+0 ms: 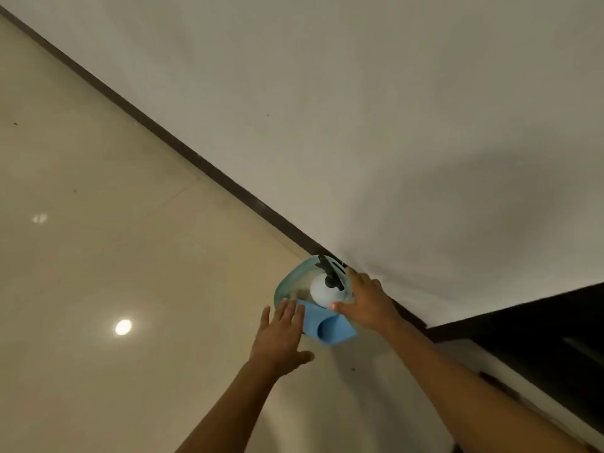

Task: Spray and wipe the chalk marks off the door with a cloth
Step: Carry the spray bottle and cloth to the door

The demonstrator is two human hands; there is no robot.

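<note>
Low in the frame, right of centre, I see a blue-green basin (287, 282) on the floor against the dark skirting (196, 161), holding a white spray bottle (322, 291) with a black trigger head. A folded blue cloth (327, 326) drapes over its near rim. My right hand (366, 305), fingers spread, lies just beside the bottle and nearer to it. My left hand (281, 338), open and holding nothing, touches the cloth's left edge. No door in view.
</note>
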